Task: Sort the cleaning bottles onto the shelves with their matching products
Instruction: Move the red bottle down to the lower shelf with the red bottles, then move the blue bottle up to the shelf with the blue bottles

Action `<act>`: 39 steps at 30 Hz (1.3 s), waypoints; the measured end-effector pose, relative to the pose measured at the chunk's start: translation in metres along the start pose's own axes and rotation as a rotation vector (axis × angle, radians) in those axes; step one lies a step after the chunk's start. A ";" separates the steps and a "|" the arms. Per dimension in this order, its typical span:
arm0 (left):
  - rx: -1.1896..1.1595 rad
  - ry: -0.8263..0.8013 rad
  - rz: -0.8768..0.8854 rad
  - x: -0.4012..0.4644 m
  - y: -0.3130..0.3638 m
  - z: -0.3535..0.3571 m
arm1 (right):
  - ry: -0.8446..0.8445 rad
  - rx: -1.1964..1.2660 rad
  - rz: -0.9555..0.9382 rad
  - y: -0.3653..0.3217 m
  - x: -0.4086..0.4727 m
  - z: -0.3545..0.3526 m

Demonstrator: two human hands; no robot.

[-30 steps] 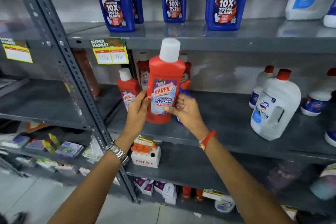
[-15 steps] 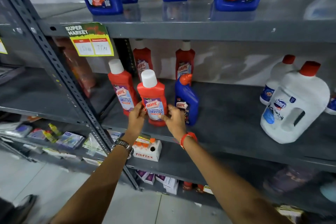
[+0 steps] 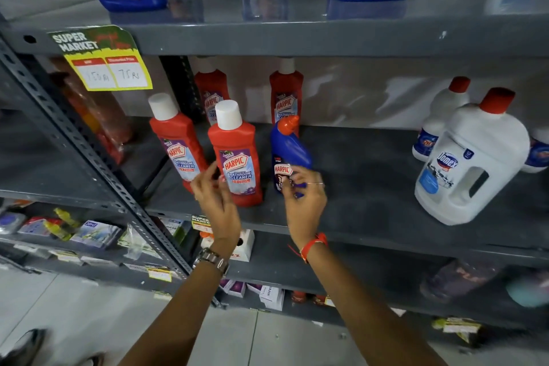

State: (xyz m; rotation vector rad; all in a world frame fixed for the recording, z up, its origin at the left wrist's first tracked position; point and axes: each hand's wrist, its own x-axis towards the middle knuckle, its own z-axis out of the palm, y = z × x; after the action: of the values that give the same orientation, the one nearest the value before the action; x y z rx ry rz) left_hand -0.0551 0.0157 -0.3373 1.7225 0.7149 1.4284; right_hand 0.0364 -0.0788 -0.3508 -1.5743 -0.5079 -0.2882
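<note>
Shelving (image 3: 371,205) of grey steel fills your view, cleaning bottles standing on its middle shelf.

Taking the red Harpic bottle (image 3: 236,154) near the front edge as landmark: the white Domex jug (image 3: 472,163) stands far to its right, a blue Harpic bottle (image 3: 289,151) just right, another red bottle (image 3: 177,142) just left. Your left hand (image 3: 215,202) hovers at its lower left, fingers loosely spread, gripping nothing. Your right hand (image 3: 304,199) curls its fingers at the blue bottle's base; whether they pinch it you cannot tell.
</note>
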 end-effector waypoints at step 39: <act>-0.745 -0.318 0.091 0.015 0.217 -0.009 | -0.515 0.254 -0.084 -0.194 0.047 -0.161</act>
State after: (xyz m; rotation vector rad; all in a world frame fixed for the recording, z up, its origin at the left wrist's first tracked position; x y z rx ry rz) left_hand -0.0716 -0.0883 -0.1464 1.3361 -0.0806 1.2173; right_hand 0.0027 -0.2302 -0.1467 -1.3742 -0.9713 0.1250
